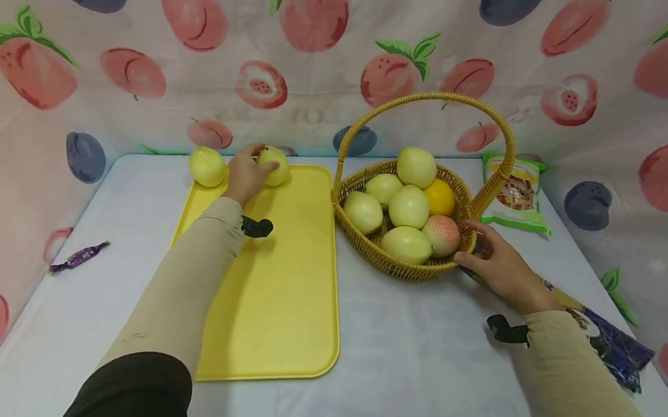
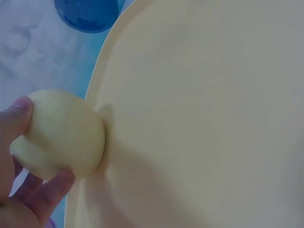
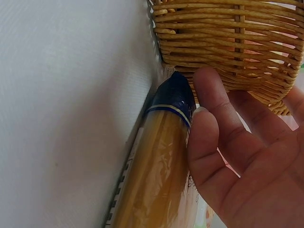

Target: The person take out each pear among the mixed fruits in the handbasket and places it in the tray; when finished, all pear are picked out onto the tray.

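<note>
My left hand (image 1: pixel 248 174) grips a pale yellow-green pear (image 1: pixel 274 166) at the far edge of the yellow tray (image 1: pixel 278 322). In the left wrist view, thumb and fingertips press that pear from opposite sides beside the tray's rim. A second pear (image 1: pixel 208 166) sits at the tray's far left corner. With fingers loosely bent, my right hand (image 1: pixel 503 264) touches the right side of a wicker basket (image 1: pixel 388 262). Inside are several pale pears (image 1: pixel 409 205), an orange (image 1: pixel 439 198) and a pinkish peach (image 1: pixel 441 235). The right wrist view shows the fingertips against the woven wall.
A clear and blue pack of spaghetti (image 3: pixel 152 156) lies under my right hand and forearm. A green-edged snack bag (image 1: pixel 514 193) lies behind the basket at right. On the left is a purple-wrapped candy (image 1: pixel 79 256). Fruit-printed cloth (image 1: pixel 321 70) hangs behind the table.
</note>
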`<state>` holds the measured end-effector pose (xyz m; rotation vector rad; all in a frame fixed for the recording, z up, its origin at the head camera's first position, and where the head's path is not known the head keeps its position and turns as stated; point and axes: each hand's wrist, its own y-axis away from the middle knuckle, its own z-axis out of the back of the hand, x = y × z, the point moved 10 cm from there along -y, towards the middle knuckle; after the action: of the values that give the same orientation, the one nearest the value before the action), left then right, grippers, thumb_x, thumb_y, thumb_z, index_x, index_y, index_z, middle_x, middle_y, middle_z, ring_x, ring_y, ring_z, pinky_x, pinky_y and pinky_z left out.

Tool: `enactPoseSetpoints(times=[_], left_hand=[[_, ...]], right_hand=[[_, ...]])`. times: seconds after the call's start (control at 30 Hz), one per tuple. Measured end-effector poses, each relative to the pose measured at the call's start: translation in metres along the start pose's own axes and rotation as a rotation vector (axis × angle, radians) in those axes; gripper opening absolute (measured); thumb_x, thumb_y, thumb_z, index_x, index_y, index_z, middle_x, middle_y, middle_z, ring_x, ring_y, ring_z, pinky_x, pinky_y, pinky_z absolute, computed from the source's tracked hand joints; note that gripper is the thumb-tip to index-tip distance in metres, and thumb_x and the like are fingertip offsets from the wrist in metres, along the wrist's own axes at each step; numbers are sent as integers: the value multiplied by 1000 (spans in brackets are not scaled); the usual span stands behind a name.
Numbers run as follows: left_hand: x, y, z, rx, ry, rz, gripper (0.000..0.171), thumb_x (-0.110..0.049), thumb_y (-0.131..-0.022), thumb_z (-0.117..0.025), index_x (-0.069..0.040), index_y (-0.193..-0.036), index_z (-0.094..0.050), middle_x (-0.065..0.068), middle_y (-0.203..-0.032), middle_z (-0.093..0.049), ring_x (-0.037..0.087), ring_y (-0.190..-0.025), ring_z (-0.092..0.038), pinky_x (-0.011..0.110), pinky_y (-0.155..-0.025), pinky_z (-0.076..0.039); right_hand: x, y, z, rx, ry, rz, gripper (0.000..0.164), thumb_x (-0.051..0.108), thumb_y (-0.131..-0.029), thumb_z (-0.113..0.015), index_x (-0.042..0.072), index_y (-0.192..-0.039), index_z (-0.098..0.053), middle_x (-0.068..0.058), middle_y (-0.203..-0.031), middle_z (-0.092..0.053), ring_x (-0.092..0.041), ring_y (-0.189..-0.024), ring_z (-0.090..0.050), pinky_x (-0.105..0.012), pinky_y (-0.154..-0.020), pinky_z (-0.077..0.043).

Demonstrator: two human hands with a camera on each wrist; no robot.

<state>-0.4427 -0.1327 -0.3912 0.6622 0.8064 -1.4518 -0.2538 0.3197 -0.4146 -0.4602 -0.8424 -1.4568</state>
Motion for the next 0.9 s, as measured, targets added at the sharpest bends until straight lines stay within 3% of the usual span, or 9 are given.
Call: enactPoseSetpoints(times=[0.3, 0.47, 0.6, 0.9], left_hand=[[-3, -1, -4, -5, -23, -33, 59, -16, -96, -70, 1, -147, -45, 24, -144, -48, 36, -133, -45, 43, -109, -38], [-1, 4, -4, -3, -38, -9, 71, -23, -96, -71, -1, -153, -34, 22, -151, -40, 35, -140, -37, 44, -113, -32], [-5, 15, 1, 6, -32, -16, 78, -30, -95, -72, -4, -156, -29, 20, -154, -35, 35, -142, -32, 47, -115, -30], [-30, 51, 9, 66, -15, -143, 82, -31, -92, -75, -1, -155, -31, 20, -154, -35, 35, -143, -30, 48, -115, -27]], right_hand=[[3, 2, 0, -7, 0, 3, 89, 51, -96, -63, 15, -162, -16, -30, -157, -22, -51, -132, -36, -66, -102, -35], [3, 2, -2, 3, -7, 6, 89, 51, -96, -63, 14, -162, -15, -30, -158, -21, -52, -134, -33, -67, -103, -33], [3, 3, -2, 6, -4, 2, 89, 51, -96, -63, 14, -162, -15, -30, -158, -21, -53, -135, -32, -68, -103, -32], [5, 4, 0, 6, -7, 25, 88, 48, -98, -63, 12, -162, -15, -31, -158, -19, -54, -139, -26, -69, -106, -28]])
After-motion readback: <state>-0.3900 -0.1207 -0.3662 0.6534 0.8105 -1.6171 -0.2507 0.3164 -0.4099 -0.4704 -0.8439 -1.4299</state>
